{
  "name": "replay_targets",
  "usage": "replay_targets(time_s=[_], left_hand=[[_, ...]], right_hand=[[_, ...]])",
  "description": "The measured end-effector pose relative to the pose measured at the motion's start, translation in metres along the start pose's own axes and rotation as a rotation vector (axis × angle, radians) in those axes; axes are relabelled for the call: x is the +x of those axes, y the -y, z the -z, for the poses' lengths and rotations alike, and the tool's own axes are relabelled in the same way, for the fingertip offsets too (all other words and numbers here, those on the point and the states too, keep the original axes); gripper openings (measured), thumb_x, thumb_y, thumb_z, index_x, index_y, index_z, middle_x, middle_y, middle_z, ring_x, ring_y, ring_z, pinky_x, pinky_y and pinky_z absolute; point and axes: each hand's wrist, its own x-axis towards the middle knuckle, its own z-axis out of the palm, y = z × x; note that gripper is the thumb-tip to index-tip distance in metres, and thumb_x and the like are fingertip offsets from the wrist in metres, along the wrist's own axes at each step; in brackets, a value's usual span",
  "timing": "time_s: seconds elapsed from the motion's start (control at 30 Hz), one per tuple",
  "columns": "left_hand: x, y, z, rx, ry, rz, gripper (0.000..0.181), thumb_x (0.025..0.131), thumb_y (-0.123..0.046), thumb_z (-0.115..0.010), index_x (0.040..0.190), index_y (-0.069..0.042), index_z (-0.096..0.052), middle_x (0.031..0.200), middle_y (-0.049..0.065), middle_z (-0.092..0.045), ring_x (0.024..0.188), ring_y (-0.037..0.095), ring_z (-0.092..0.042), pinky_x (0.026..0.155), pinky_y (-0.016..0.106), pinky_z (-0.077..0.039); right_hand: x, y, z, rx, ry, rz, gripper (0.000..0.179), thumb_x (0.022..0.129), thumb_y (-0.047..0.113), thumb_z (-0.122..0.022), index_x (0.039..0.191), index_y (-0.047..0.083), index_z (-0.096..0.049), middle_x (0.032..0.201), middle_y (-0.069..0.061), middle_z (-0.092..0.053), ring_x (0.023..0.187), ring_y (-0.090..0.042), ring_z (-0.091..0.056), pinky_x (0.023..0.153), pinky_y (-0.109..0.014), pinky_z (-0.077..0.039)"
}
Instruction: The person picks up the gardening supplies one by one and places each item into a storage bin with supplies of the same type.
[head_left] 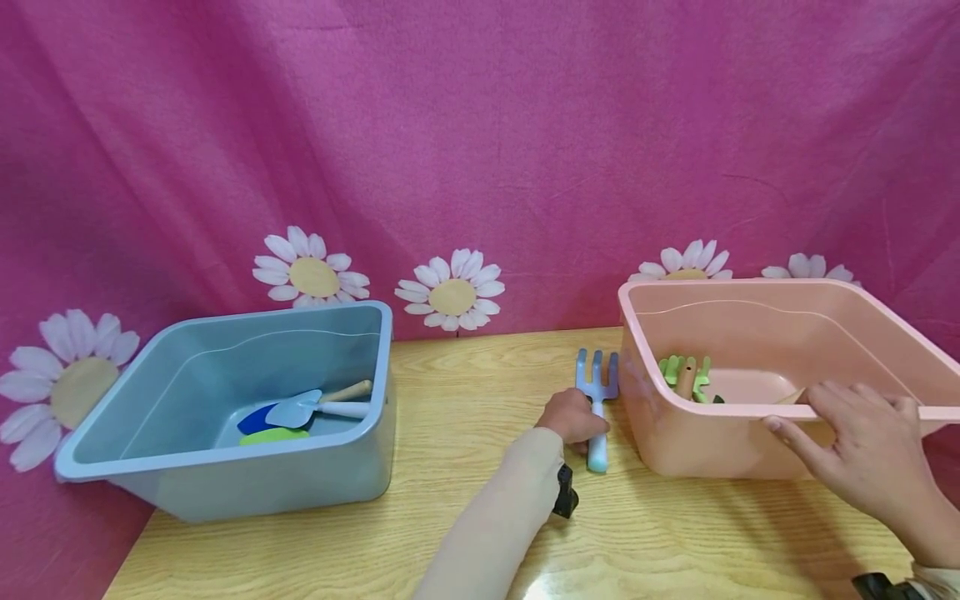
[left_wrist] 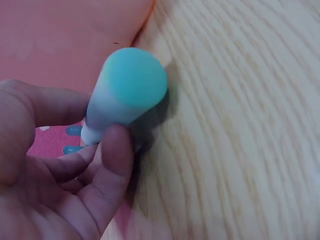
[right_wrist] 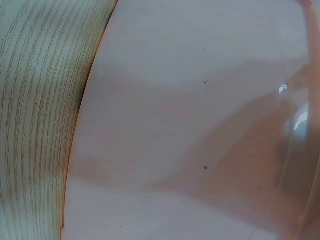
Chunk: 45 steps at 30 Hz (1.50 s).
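Note:
My left hand (head_left: 572,417) pinches the handle of a small garden hand fork (head_left: 597,446) between thumb and fingers. Pale blue prongs point away from me, and the handle's turquoise end (left_wrist: 136,77) faces the left wrist camera. The fork is low over the table, just left of a pink plastic tub (head_left: 705,446). At the tub's near side, my right hand (head_left: 870,442) holds the rim, fingers over the edge and thumb along the outer wall. Only the tub's outer wall (right_wrist: 150,125) and wood grain fill the right wrist view; the hand is out of it.
A blue tub (head_left: 277,483) on the left holds a light blue trowel (head_left: 295,412) and other blue, green and wooden-handled pieces. Inside the pink tub lie a green rake-like tool (head_left: 702,379) and a brown handle (head_left: 686,379). A pink flowered cloth (head_left: 480,167) hangs behind.

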Motion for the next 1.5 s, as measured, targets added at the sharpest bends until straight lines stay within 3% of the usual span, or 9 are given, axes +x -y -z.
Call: replay_targets(time_s=[0.13,0.23,0.37,0.4,0.57,0.73,0.9,1.13,1.5], left_hand=[[0.000,0.001,0.005,-0.087,0.015,-0.032,0.042,0.087,-0.019,-0.072,0.052,-0.013,-0.048,0.047,-0.001,-0.046,0.043,0.012,-0.047,0.044,0.024,-0.038],[-0.002,0.003,0.010,-0.193,0.040,-0.077,0.038,0.088,-0.017,-0.071,0.056,-0.013,-0.051,0.052,-0.002,-0.048,0.047,0.011,-0.045,0.047,0.024,-0.038],[-0.005,0.009,0.018,-0.362,0.155,-0.108,0.014,0.091,-0.015,-0.068,0.087,-0.006,-0.059,0.074,0.000,-0.056,0.056,0.012,-0.052,0.056,0.026,-0.048],[-0.005,0.011,0.020,-0.403,0.195,-0.103,0.015,0.092,-0.016,-0.067,0.097,-0.005,-0.058,0.080,0.000,-0.057,0.060,0.013,-0.055,0.059,0.027,-0.050],[-0.006,0.022,0.030,-0.517,0.386,-0.102,0.052,0.094,-0.015,-0.065,0.140,-0.007,-0.042,0.101,0.007,-0.063,0.074,0.016,-0.062,0.073,0.031,-0.056],[-0.009,0.034,0.036,-0.565,0.497,-0.150,0.067,0.093,-0.009,-0.064,0.152,-0.010,-0.032,0.108,0.010,-0.062,0.078,0.017,-0.063,0.075,0.030,-0.057],[-0.012,0.041,0.034,-0.600,0.511,-0.152,0.071,0.091,-0.005,-0.066,0.153,-0.015,-0.033,0.108,0.007,-0.060,0.076,0.017,-0.063,0.071,0.030,-0.056],[-0.010,0.049,0.028,-0.568,0.503,-0.147,0.072,0.090,0.000,-0.066,0.153,-0.017,-0.034,0.110,0.008,-0.061,0.083,0.018,-0.067,0.072,0.035,-0.061],[-0.007,0.049,0.023,-0.560,0.473,-0.144,0.074,0.088,0.005,-0.066,0.152,-0.012,-0.035,0.102,0.009,-0.062,0.081,0.019,-0.066,0.069,0.036,-0.061]], right_hand=[[0.000,0.000,0.001,-0.003,-0.004,0.003,0.039,0.079,0.054,-0.074,0.071,0.025,-0.049,0.064,0.007,-0.046,0.067,-0.026,-0.049,0.066,-0.045,-0.021],[-0.001,0.000,0.000,0.002,-0.002,0.003,0.038,0.078,0.053,-0.075,0.071,0.025,-0.050,0.065,0.007,-0.046,0.068,-0.027,-0.049,0.067,-0.046,-0.021],[-0.001,0.000,0.000,0.008,-0.004,0.008,0.036,0.077,0.051,-0.076,0.073,0.025,-0.051,0.065,0.007,-0.048,0.069,-0.027,-0.050,0.068,-0.047,-0.022],[-0.001,0.000,0.000,0.008,-0.005,0.009,0.036,0.076,0.051,-0.076,0.073,0.025,-0.052,0.065,0.006,-0.048,0.068,-0.027,-0.050,0.068,-0.047,-0.022],[0.000,0.000,0.000,0.010,-0.016,0.014,0.037,0.076,0.052,-0.076,0.072,0.025,-0.051,0.064,0.007,-0.046,0.067,-0.026,-0.049,0.067,-0.047,-0.023],[0.000,0.000,0.001,0.009,-0.013,0.013,0.036,0.075,0.051,-0.076,0.072,0.026,-0.051,0.063,0.009,-0.045,0.066,-0.025,-0.049,0.068,-0.048,-0.023],[0.000,0.000,0.001,0.011,-0.009,0.011,0.036,0.075,0.050,-0.077,0.071,0.026,-0.050,0.063,0.009,-0.044,0.067,-0.025,-0.049,0.068,-0.048,-0.023],[-0.001,0.000,0.000,0.011,-0.009,0.013,0.036,0.075,0.049,-0.077,0.072,0.025,-0.050,0.064,0.008,-0.045,0.068,-0.026,-0.050,0.068,-0.047,-0.023],[-0.001,-0.001,-0.001,0.017,-0.024,0.015,0.036,0.075,0.050,-0.077,0.071,0.024,-0.052,0.065,0.007,-0.048,0.068,-0.026,-0.049,0.068,-0.047,-0.023]])
